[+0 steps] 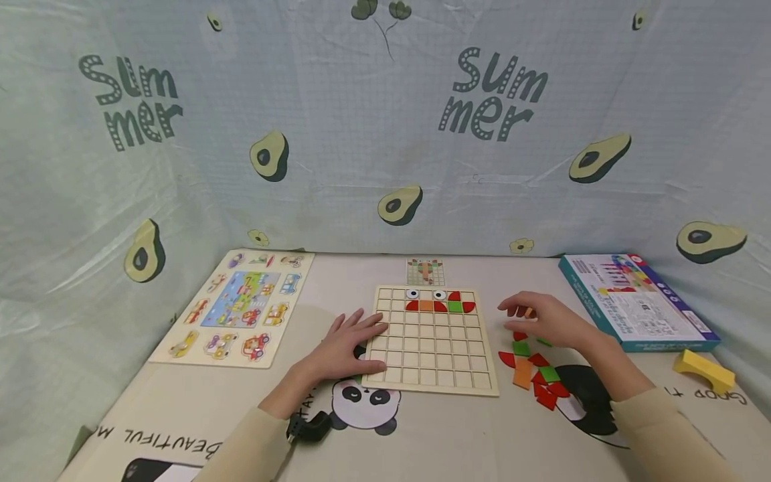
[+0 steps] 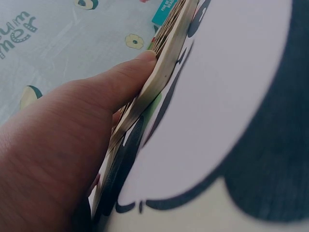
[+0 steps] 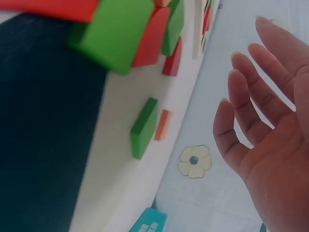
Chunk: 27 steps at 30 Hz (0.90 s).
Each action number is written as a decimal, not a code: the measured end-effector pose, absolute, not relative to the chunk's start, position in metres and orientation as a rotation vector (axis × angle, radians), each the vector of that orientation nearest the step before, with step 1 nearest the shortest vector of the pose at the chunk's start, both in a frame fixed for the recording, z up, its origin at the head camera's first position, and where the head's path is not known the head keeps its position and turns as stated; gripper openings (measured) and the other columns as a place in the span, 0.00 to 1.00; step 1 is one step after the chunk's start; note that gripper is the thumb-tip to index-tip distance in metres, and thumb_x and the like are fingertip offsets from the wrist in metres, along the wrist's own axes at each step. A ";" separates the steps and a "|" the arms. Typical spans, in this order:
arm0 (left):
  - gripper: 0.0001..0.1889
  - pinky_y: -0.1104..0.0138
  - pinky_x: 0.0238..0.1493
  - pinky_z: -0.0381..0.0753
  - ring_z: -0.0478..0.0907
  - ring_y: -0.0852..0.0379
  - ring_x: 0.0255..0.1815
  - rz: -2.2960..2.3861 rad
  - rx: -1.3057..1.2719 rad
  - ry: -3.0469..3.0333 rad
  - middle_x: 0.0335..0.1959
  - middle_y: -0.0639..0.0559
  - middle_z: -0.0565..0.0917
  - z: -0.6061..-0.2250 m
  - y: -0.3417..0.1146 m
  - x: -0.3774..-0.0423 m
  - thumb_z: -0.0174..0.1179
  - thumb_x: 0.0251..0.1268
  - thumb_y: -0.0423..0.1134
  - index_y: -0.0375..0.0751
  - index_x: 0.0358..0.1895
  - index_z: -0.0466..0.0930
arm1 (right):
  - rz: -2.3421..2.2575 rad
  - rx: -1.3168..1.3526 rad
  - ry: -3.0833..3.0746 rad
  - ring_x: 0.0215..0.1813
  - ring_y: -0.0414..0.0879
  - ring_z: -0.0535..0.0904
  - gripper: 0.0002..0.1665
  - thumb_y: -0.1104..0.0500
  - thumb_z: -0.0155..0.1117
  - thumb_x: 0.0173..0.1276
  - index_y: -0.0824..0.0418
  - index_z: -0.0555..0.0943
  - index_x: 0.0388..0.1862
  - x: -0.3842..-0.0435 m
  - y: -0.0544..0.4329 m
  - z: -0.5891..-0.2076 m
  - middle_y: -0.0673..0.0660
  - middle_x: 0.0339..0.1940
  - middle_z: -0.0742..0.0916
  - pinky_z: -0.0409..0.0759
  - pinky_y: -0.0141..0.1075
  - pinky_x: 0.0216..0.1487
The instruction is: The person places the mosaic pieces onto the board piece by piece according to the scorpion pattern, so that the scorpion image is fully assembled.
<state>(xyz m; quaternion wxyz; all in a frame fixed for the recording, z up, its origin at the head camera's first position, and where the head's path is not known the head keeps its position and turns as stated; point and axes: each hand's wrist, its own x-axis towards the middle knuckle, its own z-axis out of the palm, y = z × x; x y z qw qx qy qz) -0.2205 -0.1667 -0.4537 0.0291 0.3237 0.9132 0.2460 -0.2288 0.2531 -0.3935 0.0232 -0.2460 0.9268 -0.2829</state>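
A wooden grid board [image 1: 427,348] lies in the middle of the table. Red quarter-round pieces [image 1: 467,307], an orange square [image 1: 425,306], a green square [image 1: 455,306] and two eye pieces [image 1: 412,294] fill cells near its far edge. My left hand [image 1: 346,351] rests on the board's left side with fingers spread; its thumb [image 2: 137,65] lies along the near-left edge. Right of the board, my right hand [image 1: 548,320] hovers with loosely bent fingers and nothing in it. Below it are loose red [image 1: 546,399], green [image 1: 521,349] and orange [image 1: 522,373] pieces.
Behind the board lies a small pattern card [image 1: 425,272]. A vehicle puzzle board [image 1: 241,308] is at the left. On the right are a teal-edged box [image 1: 638,301] and a yellow arched block [image 1: 705,370]. A printed cloth [image 1: 337,201] walls off the back.
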 end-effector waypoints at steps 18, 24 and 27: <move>0.41 0.40 0.75 0.37 0.44 0.38 0.81 0.756 0.988 2.823 0.79 0.48 0.62 -0.454 -0.167 -0.220 0.65 0.63 0.62 0.47 0.76 0.68 | -0.868 -0.780 2.814 0.45 0.46 0.76 0.19 0.56 0.71 0.69 0.62 0.83 0.56 -0.220 0.269 -0.407 0.45 0.40 0.83 0.80 0.34 0.45; 0.41 0.40 0.75 0.36 0.44 0.38 0.81 0.767 0.986 2.817 0.79 0.48 0.62 -0.453 -0.166 -0.219 0.65 0.62 0.62 0.46 0.75 0.69 | -0.850 -0.773 2.790 0.44 0.46 0.76 0.16 0.58 0.71 0.69 0.60 0.83 0.53 -0.216 0.269 -0.409 0.45 0.39 0.82 0.81 0.34 0.44; 0.41 0.40 0.75 0.36 0.44 0.38 0.81 0.769 0.984 2.817 0.78 0.48 0.62 -0.453 -0.166 -0.219 0.65 0.62 0.62 0.46 0.75 0.69 | -0.848 -0.748 2.773 0.44 0.46 0.76 0.15 0.59 0.71 0.68 0.60 0.83 0.52 -0.215 0.269 -0.410 0.46 0.39 0.82 0.81 0.33 0.44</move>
